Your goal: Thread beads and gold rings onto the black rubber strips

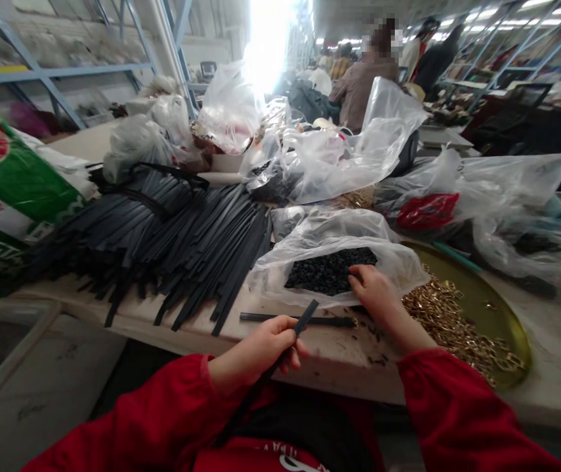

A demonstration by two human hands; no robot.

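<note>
My left hand (268,347) is closed around a flat black strap (306,317), whose short end sticks up past the thumb while the rest trails down toward my lap. My right hand (376,292) reaches into an open clear plastic bag (270,269), fingertips pinched at a heap of small black pieces (317,269). What lies between those fingertips is too small to tell. On the table edge between the hands and the bag, another black strap (265,317) lies flat with a gold-coloured fitting (355,322) at its right end.
Many black straps (201,242) are piled at left beside a green printed bag (9,203). A round yellowish tray (511,328) at right holds gold-coloured metal fittings (442,321). Plastic bags (339,157) crowd the table's back. Beyond, a person (359,85) faces away.
</note>
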